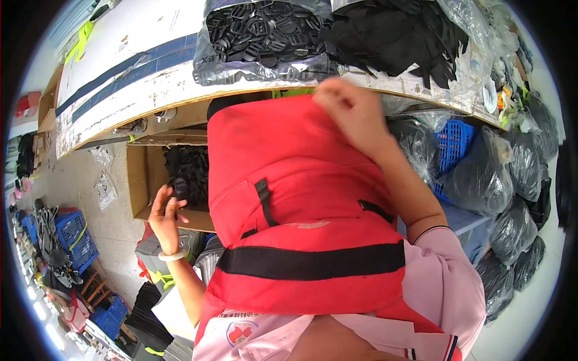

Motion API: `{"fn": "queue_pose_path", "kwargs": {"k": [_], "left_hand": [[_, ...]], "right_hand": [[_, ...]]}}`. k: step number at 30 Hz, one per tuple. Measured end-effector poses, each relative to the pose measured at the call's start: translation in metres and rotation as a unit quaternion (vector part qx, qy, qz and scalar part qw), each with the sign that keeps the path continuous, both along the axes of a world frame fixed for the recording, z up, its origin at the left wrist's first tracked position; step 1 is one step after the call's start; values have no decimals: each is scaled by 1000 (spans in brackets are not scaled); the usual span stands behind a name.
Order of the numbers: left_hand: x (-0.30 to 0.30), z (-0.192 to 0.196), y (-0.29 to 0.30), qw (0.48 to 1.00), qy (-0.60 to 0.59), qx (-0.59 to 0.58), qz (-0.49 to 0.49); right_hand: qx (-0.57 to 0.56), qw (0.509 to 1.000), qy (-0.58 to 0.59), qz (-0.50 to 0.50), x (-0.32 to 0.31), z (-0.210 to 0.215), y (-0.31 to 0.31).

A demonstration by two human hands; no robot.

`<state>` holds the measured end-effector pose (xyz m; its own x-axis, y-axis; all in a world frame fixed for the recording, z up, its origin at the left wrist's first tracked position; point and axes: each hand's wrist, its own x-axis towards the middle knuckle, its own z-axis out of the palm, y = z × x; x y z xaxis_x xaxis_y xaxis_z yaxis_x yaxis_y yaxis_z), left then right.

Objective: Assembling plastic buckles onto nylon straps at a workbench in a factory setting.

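At the left, my left hand is over the rim of a cardboard box. Its thumb and fingers pinch a small black plastic buckle. Black strap pieces lie heaped in that box. My right hand is smeared by motion at the front edge of the worktable, its fingers curled. Whether it holds anything cannot be made out. Closest to it are a pile of cut black straps and a clear plastic bag of black buckles. A red apron covers my lap.
On the right stand several black plastic bags and a blue crate. Further blue crates are on the floor at the left. Dark stacked material lies beside my left forearm.
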<state>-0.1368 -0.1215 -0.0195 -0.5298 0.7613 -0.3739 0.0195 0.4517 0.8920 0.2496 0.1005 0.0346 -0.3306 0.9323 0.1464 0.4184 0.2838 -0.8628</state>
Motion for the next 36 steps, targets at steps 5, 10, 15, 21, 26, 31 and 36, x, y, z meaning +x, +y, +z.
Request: {"fn": "queue_pose_path", "kwargs": {"k": [5,10,15,21,26,31,36], "left_hand": [[-5,-59,4,941,-290,130,117],[81,-36,65,926,-356,120,-23],[111,-28,75,951,-284,81,-86],[128,-21,88,949,-269,97,-133],[149,-18,109,941,-273,96,-176],[167,-17,115,929,-286,82,-219],[164,-15,113,940,-246,64,-227]], "right_hand": [[133,971,-108,-169,70,11,82],[251,906,-339,-37,105,-12,131],[151,942,-296,-52,104,-10,139],[225,949,-211,-69,118,-17,149],[175,947,-256,-77,95,-9,159],[86,933,-345,-65,94,-8,179],[127,944,-303,28,110,-14,191]]}}
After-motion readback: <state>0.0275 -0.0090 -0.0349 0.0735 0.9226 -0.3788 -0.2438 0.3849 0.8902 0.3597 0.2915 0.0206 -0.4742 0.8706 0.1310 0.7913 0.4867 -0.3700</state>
